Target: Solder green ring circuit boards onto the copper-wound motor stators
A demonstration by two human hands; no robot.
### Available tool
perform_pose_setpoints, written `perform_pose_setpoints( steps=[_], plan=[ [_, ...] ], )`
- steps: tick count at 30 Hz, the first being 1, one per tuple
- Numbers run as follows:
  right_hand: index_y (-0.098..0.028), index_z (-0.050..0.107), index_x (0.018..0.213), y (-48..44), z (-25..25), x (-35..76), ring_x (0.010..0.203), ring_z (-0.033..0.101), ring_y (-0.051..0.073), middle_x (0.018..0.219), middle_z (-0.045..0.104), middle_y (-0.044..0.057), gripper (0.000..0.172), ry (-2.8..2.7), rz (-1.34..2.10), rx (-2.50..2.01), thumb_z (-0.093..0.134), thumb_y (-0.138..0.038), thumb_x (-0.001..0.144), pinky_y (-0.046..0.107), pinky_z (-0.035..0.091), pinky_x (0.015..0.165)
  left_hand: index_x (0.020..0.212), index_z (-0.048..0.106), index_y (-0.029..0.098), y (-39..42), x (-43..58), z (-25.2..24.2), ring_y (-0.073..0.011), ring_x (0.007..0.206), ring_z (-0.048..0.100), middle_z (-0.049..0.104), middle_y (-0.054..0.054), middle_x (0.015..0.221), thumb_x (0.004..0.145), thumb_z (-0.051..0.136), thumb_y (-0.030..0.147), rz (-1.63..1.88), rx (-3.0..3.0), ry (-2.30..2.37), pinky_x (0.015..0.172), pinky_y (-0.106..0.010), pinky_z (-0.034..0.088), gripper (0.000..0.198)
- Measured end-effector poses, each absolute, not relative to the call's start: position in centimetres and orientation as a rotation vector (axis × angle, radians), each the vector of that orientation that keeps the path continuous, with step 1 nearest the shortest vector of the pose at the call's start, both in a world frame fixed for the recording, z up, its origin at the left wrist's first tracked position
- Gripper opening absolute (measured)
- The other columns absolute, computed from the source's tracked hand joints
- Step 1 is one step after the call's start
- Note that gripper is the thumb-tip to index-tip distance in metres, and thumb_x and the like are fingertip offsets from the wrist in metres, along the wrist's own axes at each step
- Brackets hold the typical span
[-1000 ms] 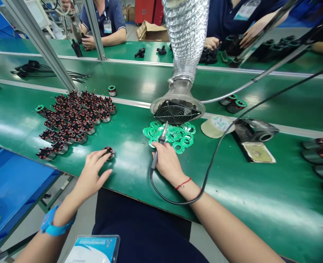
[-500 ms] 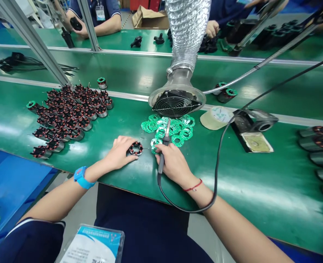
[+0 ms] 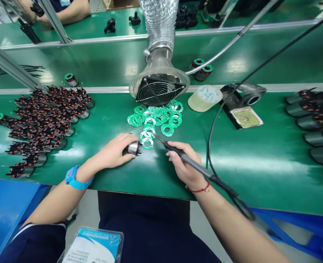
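Observation:
My left hand [image 3: 116, 150] is closed around a motor stator [image 3: 134, 148], a silvery cylinder now lying on its side with its pins pointing right. In my right hand [image 3: 187, 164] is a soldering iron [image 3: 183, 157], gripped like a pen. Its tip points up and left, close to the green ring-shaped circuit boards [image 3: 147, 143] piled in front of me. Whether the tip touches a board I cannot tell. The nearest board lies just right of the stator.
A fume extractor hood [image 3: 160, 87] hangs over the boards. Many wound stators [image 3: 49, 113] crowd the left, more stators [image 3: 321, 140] the right. Behind my right hand are a tape roll [image 3: 205, 98] and a soldering iron stand [image 3: 245, 106]. The iron's cable [image 3: 211, 146] loops at right.
My left hand has tipped the stator from facing up onto its side. The soldering iron has swung from upright to slanting, its tip lower and nearer the front boards. The view has shifted.

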State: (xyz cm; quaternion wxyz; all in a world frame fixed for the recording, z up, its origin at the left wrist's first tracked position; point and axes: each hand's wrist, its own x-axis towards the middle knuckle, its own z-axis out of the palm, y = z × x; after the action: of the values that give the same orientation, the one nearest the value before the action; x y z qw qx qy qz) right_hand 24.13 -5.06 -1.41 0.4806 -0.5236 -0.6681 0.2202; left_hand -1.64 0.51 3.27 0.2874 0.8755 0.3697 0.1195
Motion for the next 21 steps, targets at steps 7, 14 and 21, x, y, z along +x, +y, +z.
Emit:
perform_pose_setpoints(
  steps=[7,14,21],
  plan=[
    [-0.021,0.071,0.09,-5.3,-2.6,25.0,0.045,0.057,0.012,0.057,0.062,-0.003,0.029,-1.437,0.744,-1.234,0.053,-0.044,0.092,0.026,0.049,0.05,0.124,0.048,0.019,0.2,-1.2,1.6,-0.0246,0.114,0.055,0.057,-0.01,0.122,0.086,0.063,0.029,0.496,2.247,1.066,0.1,-0.044,0.045,0.042],
    [-0.021,0.072,0.087,-5.0,-1.7,24.5,0.044,0.056,0.012,0.056,0.063,-0.002,0.034,-1.45,0.824,-1.259,0.054,-0.05,0.091,0.028,0.051,0.052,0.124,0.046,0.019,0.2,-1.0,1.5,-0.0238,0.114,0.054,0.056,-0.01,0.121,0.086,0.064,0.025,0.539,2.286,1.045,0.098,-0.042,0.047,0.043],
    [-0.022,0.072,0.089,-5.1,-1.9,24.7,0.044,0.056,0.011,0.06,0.065,-0.002,0.031,-1.432,0.788,-1.233,0.054,-0.047,0.092,0.027,0.051,0.053,0.122,0.046,0.019,0.2,-0.9,1.5,-0.0235,0.111,0.055,0.057,-0.009,0.119,0.085,0.065,0.026,0.571,2.29,1.059,0.096,-0.041,0.047,0.042]
  ],
)
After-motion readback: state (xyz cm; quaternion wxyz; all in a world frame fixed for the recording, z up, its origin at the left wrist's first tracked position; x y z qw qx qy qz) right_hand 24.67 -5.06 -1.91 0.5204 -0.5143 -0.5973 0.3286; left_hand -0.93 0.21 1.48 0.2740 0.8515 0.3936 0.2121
